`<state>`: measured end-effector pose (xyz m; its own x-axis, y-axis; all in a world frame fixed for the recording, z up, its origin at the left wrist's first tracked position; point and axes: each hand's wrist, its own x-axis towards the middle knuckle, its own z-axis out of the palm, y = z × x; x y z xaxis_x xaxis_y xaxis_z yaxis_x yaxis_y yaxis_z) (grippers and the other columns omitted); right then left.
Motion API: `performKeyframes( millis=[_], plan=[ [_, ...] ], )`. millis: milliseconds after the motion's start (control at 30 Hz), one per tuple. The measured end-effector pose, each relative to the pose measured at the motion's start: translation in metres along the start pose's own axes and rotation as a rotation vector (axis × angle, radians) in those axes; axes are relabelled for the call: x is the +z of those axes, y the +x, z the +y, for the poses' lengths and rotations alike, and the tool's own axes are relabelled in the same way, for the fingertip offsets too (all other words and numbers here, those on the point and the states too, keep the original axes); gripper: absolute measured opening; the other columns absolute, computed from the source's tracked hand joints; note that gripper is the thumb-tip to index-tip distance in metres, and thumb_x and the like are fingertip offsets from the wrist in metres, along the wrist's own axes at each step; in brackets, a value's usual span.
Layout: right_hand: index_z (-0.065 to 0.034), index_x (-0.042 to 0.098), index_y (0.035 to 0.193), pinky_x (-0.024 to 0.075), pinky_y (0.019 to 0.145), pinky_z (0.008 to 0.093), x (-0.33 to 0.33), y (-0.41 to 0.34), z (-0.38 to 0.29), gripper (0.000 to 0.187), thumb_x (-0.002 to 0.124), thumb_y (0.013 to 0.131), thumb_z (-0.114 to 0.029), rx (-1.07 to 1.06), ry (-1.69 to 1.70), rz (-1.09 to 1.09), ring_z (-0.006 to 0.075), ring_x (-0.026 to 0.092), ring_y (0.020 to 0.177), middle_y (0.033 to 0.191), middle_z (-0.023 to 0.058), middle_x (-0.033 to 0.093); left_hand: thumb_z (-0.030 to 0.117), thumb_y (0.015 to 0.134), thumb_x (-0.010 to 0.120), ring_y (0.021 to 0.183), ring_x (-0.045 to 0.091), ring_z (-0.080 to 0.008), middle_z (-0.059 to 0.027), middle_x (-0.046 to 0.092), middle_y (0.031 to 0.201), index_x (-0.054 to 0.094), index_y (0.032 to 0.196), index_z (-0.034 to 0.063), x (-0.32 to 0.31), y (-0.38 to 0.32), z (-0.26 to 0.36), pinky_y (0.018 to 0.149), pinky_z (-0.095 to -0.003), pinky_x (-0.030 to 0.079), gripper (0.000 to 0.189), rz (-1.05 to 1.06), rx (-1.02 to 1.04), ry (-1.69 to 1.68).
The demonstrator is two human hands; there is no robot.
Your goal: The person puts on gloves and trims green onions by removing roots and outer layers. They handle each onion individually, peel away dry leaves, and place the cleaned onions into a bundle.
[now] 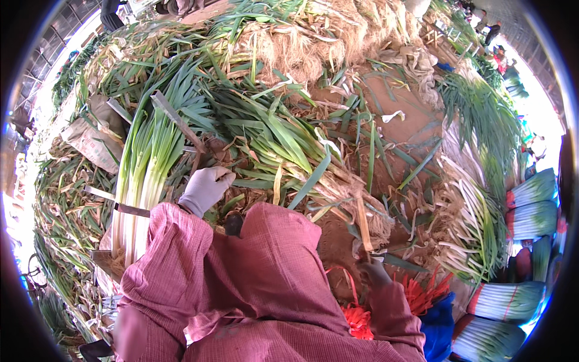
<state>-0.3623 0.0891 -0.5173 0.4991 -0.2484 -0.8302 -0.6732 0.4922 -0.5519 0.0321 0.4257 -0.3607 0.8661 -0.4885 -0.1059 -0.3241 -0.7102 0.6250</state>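
Observation:
My left hand, in a pale glove, has its fingers curled in with nothing visible in them. It is just right of a bunch of large green onions, which lies lengthwise between the upright bars of a metal rack. My right hand is low on the right, dark and partly blurred, near the lower end of a tan flat strip. Whether it grips that strip is unclear. Untrimmed green onions with dry roots lie before my knees.
A heap of rooty onions rises ahead. Peeled onions lie at right, with tied bundles beyond. Red plastic ties and a blue cloth or bag are by my right arm. A printed sack lies left.

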Motion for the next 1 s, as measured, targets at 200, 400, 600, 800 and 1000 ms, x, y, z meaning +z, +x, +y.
performKeyframes(
  millis=[200, 400, 600, 800, 1000],
  plan=[
    [-0.0035, 0.064, 0.100, 0.0433, 0.049, 0.0309, 0.002, -0.096, -0.029, 0.022, 0.068, 0.079, -0.009, -0.281, -0.375, 0.042, 0.0155, 0.055, 0.052, 0.067, 0.0025, 0.060, 0.037, 0.090, 0.064, 0.080, 0.069, -0.0349, -0.0156, 0.071, 0.085, 0.073, 0.097, 0.0090, 0.001, -0.011, 0.011, 0.073, -0.0419, 0.055, 0.030, 0.003, 0.161, 0.073],
    [-0.0070, 0.065, 0.107, 0.0523, 0.073, 0.0512, 0.060, -0.031, -0.093, 0.040, 0.073, 0.076, -0.033, -0.673, -1.090, 0.262, 0.0439, 0.066, 0.090, 0.091, 0.0253, 0.069, 0.035, 0.090, 0.065, 0.088, 0.069, -0.0308, -0.0104, 0.072, 0.094, 0.071, 0.109, 0.0161, 0.004, -0.056, 0.040, 0.077, -0.0413, 0.055, 0.027, 0.021, 0.265, 0.101],
    [-0.0097, 0.062, 0.113, 0.0533, 0.075, 0.0512, 0.202, 0.085, -0.142, 0.048, 0.074, 0.077, -0.040, -0.773, -0.900, -0.364, 0.0434, 0.067, 0.089, 0.093, 0.0219, 0.070, 0.026, 0.086, 0.069, 0.080, 0.064, -0.0300, -0.0098, 0.064, 0.083, 0.070, 0.106, 0.0135, -0.011, -0.084, 0.052, 0.076, -0.0417, 0.052, 0.023, 0.124, 0.495, -0.044],
    [-0.0078, 0.060, 0.115, 0.0528, 0.080, 0.0483, 0.357, 0.175, -0.174, 0.048, 0.073, 0.078, -0.037, -0.944, -1.415, -0.366, 0.0413, 0.067, 0.093, 0.099, 0.0205, 0.070, 0.017, 0.087, 0.071, 0.080, 0.067, -0.0244, -0.0080, 0.068, 0.084, 0.073, 0.098, 0.0118, -0.044, -0.082, 0.032, 0.074, -0.0338, 0.054, 0.012, 0.111, 0.281, -0.510],
    [-0.0086, 0.056, 0.130, 0.0516, 0.087, 0.0490, 0.525, 0.246, -0.199, 0.060, 0.071, 0.082, -0.042, -0.889, -1.322, -0.474, 0.0397, 0.066, 0.103, 0.110, 0.0208, 0.069, 0.019, 0.106, 0.047, 0.111, 0.064, -0.0230, -0.0130, 0.066, 0.124, 0.030, 0.153, 0.0041, -0.063, -0.053, -0.005, 0.102, -0.0367, 0.048, 0.052, 0.051, -0.244, -1.548]
  ],
)
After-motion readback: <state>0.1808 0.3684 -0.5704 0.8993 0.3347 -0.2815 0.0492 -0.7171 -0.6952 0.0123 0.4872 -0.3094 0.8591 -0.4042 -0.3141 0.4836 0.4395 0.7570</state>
